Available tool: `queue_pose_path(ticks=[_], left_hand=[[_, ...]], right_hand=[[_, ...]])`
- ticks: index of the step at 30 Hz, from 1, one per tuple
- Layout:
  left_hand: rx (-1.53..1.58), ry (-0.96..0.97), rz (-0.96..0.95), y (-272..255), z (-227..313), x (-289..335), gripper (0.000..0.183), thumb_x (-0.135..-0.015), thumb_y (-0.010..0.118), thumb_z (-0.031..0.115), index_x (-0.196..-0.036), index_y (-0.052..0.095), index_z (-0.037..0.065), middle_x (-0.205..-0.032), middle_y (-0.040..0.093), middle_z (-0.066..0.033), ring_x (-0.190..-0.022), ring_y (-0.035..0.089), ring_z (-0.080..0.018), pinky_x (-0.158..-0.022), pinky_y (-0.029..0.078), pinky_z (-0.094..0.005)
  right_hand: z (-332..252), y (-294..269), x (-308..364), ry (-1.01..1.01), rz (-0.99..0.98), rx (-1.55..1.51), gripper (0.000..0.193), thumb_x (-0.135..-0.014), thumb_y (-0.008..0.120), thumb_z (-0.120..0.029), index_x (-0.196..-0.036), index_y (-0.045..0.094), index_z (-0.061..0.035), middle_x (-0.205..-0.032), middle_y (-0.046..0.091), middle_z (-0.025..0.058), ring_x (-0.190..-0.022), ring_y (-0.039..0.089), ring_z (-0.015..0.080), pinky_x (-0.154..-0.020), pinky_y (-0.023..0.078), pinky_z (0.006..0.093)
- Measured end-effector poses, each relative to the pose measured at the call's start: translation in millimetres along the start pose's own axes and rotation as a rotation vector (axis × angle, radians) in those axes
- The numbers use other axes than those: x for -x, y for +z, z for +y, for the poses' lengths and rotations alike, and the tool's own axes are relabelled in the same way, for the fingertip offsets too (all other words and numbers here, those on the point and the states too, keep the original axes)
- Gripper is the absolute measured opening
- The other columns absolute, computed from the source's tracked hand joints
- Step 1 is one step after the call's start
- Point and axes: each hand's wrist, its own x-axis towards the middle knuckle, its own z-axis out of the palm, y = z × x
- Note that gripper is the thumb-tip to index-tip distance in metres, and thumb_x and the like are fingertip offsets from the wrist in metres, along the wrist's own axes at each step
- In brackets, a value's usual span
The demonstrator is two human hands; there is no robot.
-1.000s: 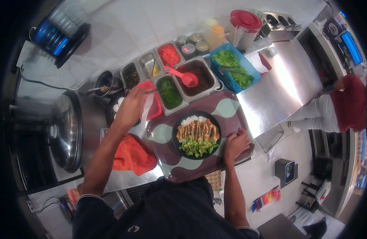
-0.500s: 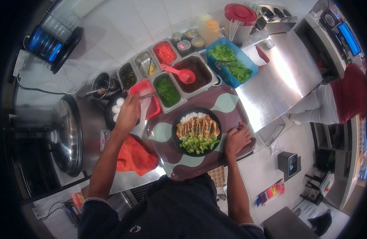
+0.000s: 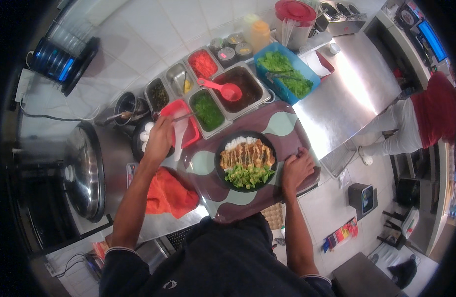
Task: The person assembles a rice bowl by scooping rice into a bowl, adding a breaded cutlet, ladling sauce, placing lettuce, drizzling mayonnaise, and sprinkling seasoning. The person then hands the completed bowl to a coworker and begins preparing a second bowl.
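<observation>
One black bowl (image 3: 246, 159) sits in the middle of one maroon tray (image 3: 287, 126) with pale green patches, on the steel table (image 3: 346, 94); the bowl holds white rice at the back, a browned cutlet with sauce across the middle and green leaves at the front. Two bare hands are at work. The left hand (image 3: 159, 138) is closed around one pair of chopsticks or thin tongs (image 3: 184, 117), which reach over one small red container (image 3: 184, 127) just left of the tray. The right hand (image 3: 297, 167) rests on the tray's right edge beside the bowl, fingers curled loosely; whether it grips the rim I cannot tell. Behind the tray stand several steel pans, among them one of chopped greens (image 3: 207, 111), one of dark sauce (image 3: 241, 89) with one pink ladle (image 3: 223, 88) in it, and one of red shreds (image 3: 202, 63). One blue tub of lettuce (image 3: 286, 73) stands to the right of them. One orange cloth (image 3: 169, 194) lies by the left forearm. Compared with a second ago, the left hand has drawn back a little from the pans toward the red container, while the right hand stays on the tray and the bowl's filling looks unchanged.
</observation>
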Motion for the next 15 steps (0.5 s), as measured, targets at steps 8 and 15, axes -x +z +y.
queue_pose_path(ticks=[8, 15], left_hand=[[0.038, -0.084, -0.013, -1.7, 10.1, -3.1, 0.019, -0.091, 0.057, -0.001, -0.106, 0.067, -0.005, -0.106, 0.068, -0.0235, -0.099, 0.065, -0.0401, -0.089, 0.052, -0.0425], [-0.024, -0.04, -0.022, 0.3, 4.4, -4.1, 0.018, -0.091, 0.06, 0.0, -0.105, 0.068, -0.005, -0.105, 0.068, -0.0219, -0.098, 0.066, -0.0382, -0.086, 0.052, -0.0423]], right_hand=[[-1.6, -0.6, -1.3, 0.008, -0.009, 0.01, 0.036, -0.085, 0.053, -0.017, -0.12, 0.06, -0.0134, -0.112, 0.06, 0.0103, -0.111, 0.051, 0.0326, -0.094, 0.036, 0.0474], [-0.6, -0.7, -0.2, -0.026, 0.039, -0.024, 0.035, -0.084, 0.057, -0.016, -0.118, 0.062, -0.0114, -0.112, 0.062, 0.0114, -0.109, 0.052, 0.034, -0.092, 0.037, 0.0484]])
